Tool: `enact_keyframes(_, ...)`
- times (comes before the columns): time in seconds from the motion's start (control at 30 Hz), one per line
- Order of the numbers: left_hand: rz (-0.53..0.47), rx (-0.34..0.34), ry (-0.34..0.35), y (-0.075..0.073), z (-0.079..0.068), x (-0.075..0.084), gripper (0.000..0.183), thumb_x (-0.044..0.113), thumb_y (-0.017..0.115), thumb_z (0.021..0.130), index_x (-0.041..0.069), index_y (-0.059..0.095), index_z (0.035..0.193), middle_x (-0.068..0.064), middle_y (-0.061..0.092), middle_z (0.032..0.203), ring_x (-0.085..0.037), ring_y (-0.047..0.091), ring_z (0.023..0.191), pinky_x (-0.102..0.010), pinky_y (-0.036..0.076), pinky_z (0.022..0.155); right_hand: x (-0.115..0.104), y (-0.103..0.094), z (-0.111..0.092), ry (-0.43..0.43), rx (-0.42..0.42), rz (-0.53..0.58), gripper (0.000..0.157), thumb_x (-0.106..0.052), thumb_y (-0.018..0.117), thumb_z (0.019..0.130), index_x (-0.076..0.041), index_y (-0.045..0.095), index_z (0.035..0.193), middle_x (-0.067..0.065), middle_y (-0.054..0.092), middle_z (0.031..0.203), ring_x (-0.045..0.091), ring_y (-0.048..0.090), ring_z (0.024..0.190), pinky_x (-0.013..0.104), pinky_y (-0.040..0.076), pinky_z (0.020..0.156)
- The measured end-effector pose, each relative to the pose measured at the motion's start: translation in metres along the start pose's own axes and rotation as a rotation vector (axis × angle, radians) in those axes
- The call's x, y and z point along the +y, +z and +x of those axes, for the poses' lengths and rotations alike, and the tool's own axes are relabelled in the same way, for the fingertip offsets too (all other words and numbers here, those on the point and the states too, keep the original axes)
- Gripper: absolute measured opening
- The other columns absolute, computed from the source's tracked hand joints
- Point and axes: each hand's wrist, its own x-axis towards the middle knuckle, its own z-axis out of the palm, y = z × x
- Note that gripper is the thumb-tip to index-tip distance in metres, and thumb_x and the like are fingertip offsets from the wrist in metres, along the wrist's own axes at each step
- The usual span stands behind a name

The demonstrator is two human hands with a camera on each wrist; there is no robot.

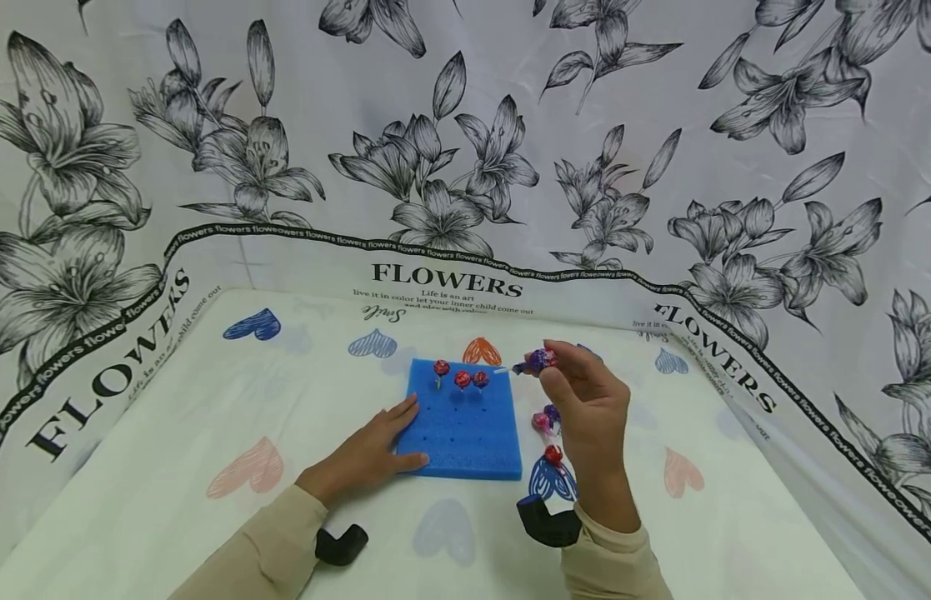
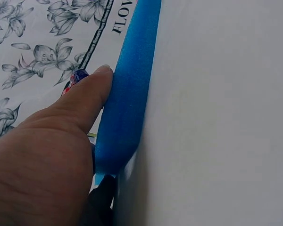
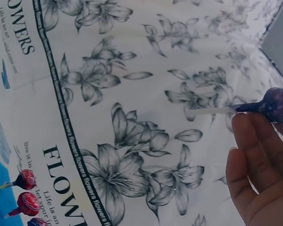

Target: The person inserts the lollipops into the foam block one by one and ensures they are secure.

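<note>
A blue foam block (image 1: 465,442) with rows of small holes lies on the table. Three wrapped lollipops, one a red lollipop (image 1: 441,367), stand in its far row. My left hand (image 1: 371,450) rests along the block's left side, fingers extended and thumb at the near corner. The thumb lies against the blue edge in the left wrist view. Above the table, right of the block, my right hand (image 1: 588,408) pinches a purple-wrapped lollipop (image 3: 275,105) by its head. Its white stick points left, toward the block.
Several more wrapped lollipops, among them a red one (image 1: 553,455) and a pink one (image 1: 540,422), lie on the table right of the block, partly behind my right hand. A white tablecloth (image 1: 345,367) with printed hearts covers the table; a flower-printed curtain (image 1: 285,217) hangs around it.
</note>
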Motion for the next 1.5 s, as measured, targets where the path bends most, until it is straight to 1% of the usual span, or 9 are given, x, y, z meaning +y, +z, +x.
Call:
enact_keyframes(0.2, 0.018, -0.014, -0.035, 0.001, 0.001, 0.001, 0.091, 0.055, 0.070, 0.082, 0.014, 0.029, 0.153, -0.002, 0.020, 0.158, -0.043, 0.016, 0.140, -0.059, 0.025, 0.107, 0.024, 0.012, -0.005, 0.096, -0.032, -0.119, 0.029, -0.009, 0.063, 0.095, 0.007, 0.063, 0.119, 0.012, 0.068, 0.103, 0.023, 0.066, 0.091, 0.032, 0.054, 0.080)
enact_keyframes(0.37, 0.014, -0.002, -0.031, 0.000, -0.002, 0.003, 0.090, 0.052, 0.071, 0.082, 0.013, 0.030, 0.152, -0.003, 0.021, 0.158, -0.045, 0.017, 0.140, -0.059, 0.025, 0.107, 0.045, 0.023, -0.003, 0.135, -0.052, -0.122, 0.026, -0.001, 0.062, 0.093, 0.005, 0.064, 0.119, 0.015, 0.067, 0.104, 0.024, 0.067, 0.091, 0.034, 0.054, 0.081)
enact_keyframes(0.6, 0.017, 0.010, -0.012, -0.001, -0.003, 0.004, 0.090, 0.052, 0.071, 0.083, 0.011, 0.031, 0.152, -0.004, 0.022, 0.158, -0.044, 0.019, 0.139, -0.058, 0.026, 0.107, 0.068, 0.035, -0.001, 0.171, -0.066, -0.124, 0.025, -0.008, 0.065, 0.093, 0.001, 0.066, 0.117, 0.012, 0.069, 0.100, 0.027, 0.066, 0.086, 0.032, 0.055, 0.075)
enact_keyframes(0.7, 0.003, 0.007, -0.018, -0.001, -0.004, 0.005, 0.090, 0.052, 0.071, 0.082, 0.012, 0.030, 0.152, -0.006, 0.023, 0.157, -0.043, 0.019, 0.140, -0.058, 0.026, 0.106, 0.065, 0.042, -0.002, 0.232, -0.066, -0.131, 0.026, -0.005, 0.064, 0.093, 0.006, 0.065, 0.116, 0.017, 0.068, 0.099, 0.025, 0.066, 0.085, 0.031, 0.055, 0.075)
enact_keyframes(0.83, 0.002, 0.002, -0.013, 0.000, -0.003, 0.005, 0.091, 0.053, 0.071, 0.082, 0.012, 0.030, 0.152, -0.006, 0.024, 0.157, -0.043, 0.020, 0.140, -0.058, 0.026, 0.106, 0.056, 0.052, -0.003, 0.288, -0.083, -0.163, 0.024, 0.003, 0.062, 0.092, 0.012, 0.063, 0.115, 0.023, 0.067, 0.099, 0.022, 0.067, 0.089, 0.031, 0.054, 0.080)
enact_keyframes(1.0, 0.017, 0.014, 0.007, -0.001, -0.003, 0.003, 0.090, 0.053, 0.071, 0.082, 0.011, 0.032, 0.152, -0.003, 0.022, 0.158, -0.042, 0.020, 0.140, -0.057, 0.026, 0.107, 0.069, 0.057, -0.007, 0.316, -0.130, -0.179, 0.024, 0.001, 0.062, 0.093, 0.011, 0.063, 0.115, 0.021, 0.067, 0.097, 0.028, 0.067, 0.088, 0.033, 0.054, 0.080)
enact_keyframes(1.2, 0.008, 0.014, 0.020, -0.003, -0.004, 0.003, 0.089, 0.052, 0.071, 0.083, 0.009, 0.032, 0.151, -0.005, 0.022, 0.158, -0.043, 0.019, 0.140, -0.057, 0.026, 0.107, 0.084, 0.062, -0.016, 0.388, -0.181, -0.233, 0.027, -0.006, 0.063, 0.095, 0.011, 0.063, 0.116, 0.016, 0.069, 0.097, 0.025, 0.067, 0.089, 0.032, 0.054, 0.080)
enact_keyframes(1.37, -0.001, 0.013, 0.043, -0.004, -0.004, 0.003, 0.088, 0.051, 0.070, 0.084, 0.007, 0.033, 0.151, -0.005, 0.022, 0.158, -0.046, 0.019, 0.139, -0.058, 0.024, 0.107, 0.092, 0.066, -0.022, 0.384, -0.194, -0.225, 0.026, -0.003, 0.062, 0.094, 0.014, 0.062, 0.114, 0.018, 0.069, 0.096, 0.027, 0.067, 0.089, 0.033, 0.054, 0.080)
enact_keyframes(1.5, -0.001, 0.012, 0.061, -0.004, -0.003, 0.001, 0.088, 0.050, 0.070, 0.085, 0.007, 0.032, 0.151, -0.004, 0.021, 0.158, -0.046, 0.019, 0.139, -0.057, 0.024, 0.108, 0.096, 0.068, -0.026, 0.395, -0.204, -0.264, 0.024, -0.003, 0.064, 0.093, 0.011, 0.065, 0.113, 0.017, 0.069, 0.096, 0.027, 0.068, 0.088, 0.030, 0.054, 0.081)
